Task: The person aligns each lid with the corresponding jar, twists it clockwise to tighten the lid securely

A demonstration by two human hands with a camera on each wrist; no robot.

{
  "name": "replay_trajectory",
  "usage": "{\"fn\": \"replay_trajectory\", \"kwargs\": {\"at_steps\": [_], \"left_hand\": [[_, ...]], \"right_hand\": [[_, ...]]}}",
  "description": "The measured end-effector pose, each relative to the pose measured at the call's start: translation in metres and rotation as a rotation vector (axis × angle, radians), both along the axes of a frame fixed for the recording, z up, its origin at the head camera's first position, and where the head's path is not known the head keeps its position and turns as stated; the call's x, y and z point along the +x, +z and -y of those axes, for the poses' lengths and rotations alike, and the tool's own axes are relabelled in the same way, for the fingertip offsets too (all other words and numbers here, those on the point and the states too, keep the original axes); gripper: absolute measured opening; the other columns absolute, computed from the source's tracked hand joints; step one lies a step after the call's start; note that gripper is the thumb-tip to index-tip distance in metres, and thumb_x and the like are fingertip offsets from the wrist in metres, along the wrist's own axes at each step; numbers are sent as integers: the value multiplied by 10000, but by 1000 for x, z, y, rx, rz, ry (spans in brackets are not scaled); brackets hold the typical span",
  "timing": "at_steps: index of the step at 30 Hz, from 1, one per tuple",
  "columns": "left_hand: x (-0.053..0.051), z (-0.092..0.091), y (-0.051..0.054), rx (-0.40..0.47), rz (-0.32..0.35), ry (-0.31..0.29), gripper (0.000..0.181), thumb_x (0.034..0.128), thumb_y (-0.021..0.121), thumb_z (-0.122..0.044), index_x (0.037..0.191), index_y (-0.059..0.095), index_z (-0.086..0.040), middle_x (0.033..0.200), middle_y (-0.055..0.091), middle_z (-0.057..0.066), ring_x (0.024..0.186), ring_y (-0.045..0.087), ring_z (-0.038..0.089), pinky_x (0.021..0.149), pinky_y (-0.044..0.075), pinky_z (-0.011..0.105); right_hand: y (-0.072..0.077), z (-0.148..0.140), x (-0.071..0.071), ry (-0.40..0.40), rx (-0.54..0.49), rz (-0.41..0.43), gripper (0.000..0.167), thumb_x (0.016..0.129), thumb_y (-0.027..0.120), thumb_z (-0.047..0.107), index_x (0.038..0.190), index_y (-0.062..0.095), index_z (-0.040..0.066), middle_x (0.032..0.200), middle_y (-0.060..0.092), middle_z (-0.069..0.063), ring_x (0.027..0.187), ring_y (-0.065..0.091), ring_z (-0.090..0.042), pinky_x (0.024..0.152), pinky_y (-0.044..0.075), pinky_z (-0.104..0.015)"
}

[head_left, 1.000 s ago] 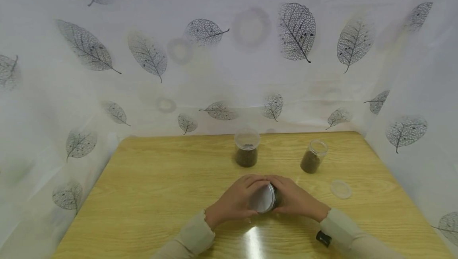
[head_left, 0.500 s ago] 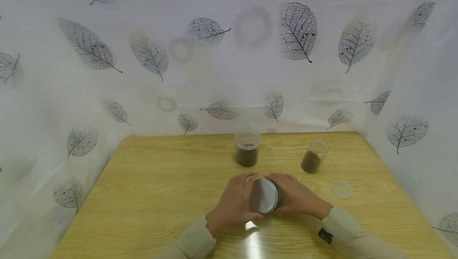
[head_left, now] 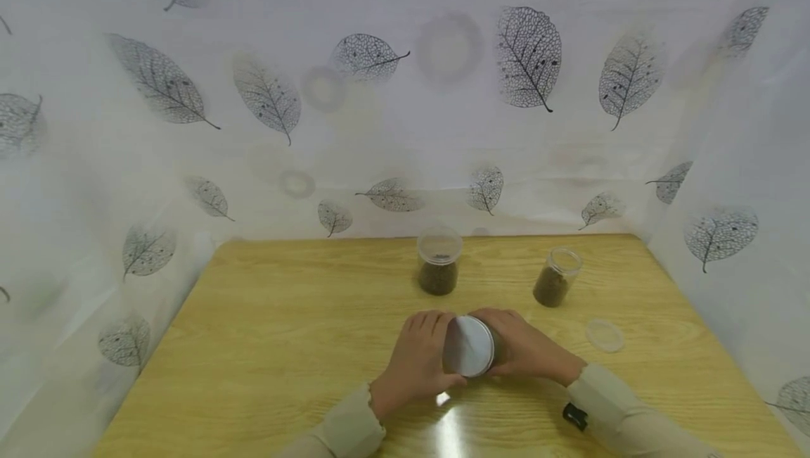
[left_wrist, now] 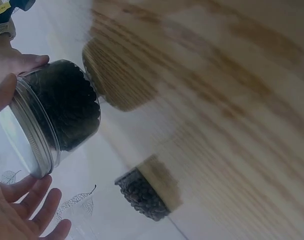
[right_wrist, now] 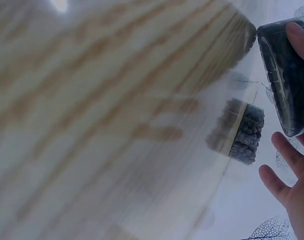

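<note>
Near the table's front, both hands are at a clear jar [left_wrist: 69, 112] full of dark pieces, tilted with its silver lid [head_left: 470, 347] facing left and up. My left hand [head_left: 414, 359] is round the lid; in the left wrist view its thumb [left_wrist: 4, 95] and a fingertip are at opposite sides of the rim, while the other fingers are spread. My right hand [head_left: 531, 347] grips the jar's body from the right. The right wrist view shows its thumb on the jar wall and two fingers [right_wrist: 287, 155] standing away from it.
Behind the hands, a clear-topped jar [head_left: 438, 278] part filled with dark pieces stands at the table's back. Another part-filled jar [head_left: 552, 285] stands back right, with a thin clear disc [head_left: 605, 335] before it. A small black object [head_left: 575, 416] is by the right sleeve.
My left hand's fingers have drawn back from over the lid towards its left edge, so more of the silver top shows. The right hand and the jar have barely moved.
</note>
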State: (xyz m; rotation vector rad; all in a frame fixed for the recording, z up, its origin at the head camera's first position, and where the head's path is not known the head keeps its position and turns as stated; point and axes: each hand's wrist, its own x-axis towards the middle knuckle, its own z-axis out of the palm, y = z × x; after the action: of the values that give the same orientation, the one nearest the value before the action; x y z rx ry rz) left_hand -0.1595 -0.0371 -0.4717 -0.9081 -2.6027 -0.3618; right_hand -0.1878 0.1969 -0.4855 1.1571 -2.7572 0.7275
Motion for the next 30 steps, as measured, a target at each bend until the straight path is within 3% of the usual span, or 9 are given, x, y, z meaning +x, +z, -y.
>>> {"fn": "replay_trajectory", "kwargs": {"at_steps": [5, 15, 30], "left_hand": [[-2, 1, -3, 12, -23, -39, 956, 528, 819, -612, 1258, 497, -86, 1145, 564, 15, 1077, 535, 178, 964, 445, 358], [-7, 6, -3, -2, -92, -128, 900, 536, 821, -590, 1244, 511, -130, 1144, 567, -6, 1083, 532, 150, 977, 433, 331], [-16, 8, -2, -16, -94, -228, 844, 597, 830, -484, 1291, 493, -143, 1185, 561, -12, 1104, 505, 156, 1012, 403, 323]], "right_hand": [[0, -1, 0, 8, 7, -10, 927, 551, 873, 349, 1343, 449, 122, 1321, 536, 31, 1192, 519, -197, 997, 404, -467], [1, -2, 1, 59, 14, -124, 938, 525, 877, 338, 1325, 472, 61, 1300, 565, -31, 1145, 547, -230, 949, 444, -461], [4, -2, -2, 88, 36, -156, 901, 605, 846, 410, 1345, 462, 69, 1326, 553, -42, 1158, 541, -239, 951, 450, -440]]}}
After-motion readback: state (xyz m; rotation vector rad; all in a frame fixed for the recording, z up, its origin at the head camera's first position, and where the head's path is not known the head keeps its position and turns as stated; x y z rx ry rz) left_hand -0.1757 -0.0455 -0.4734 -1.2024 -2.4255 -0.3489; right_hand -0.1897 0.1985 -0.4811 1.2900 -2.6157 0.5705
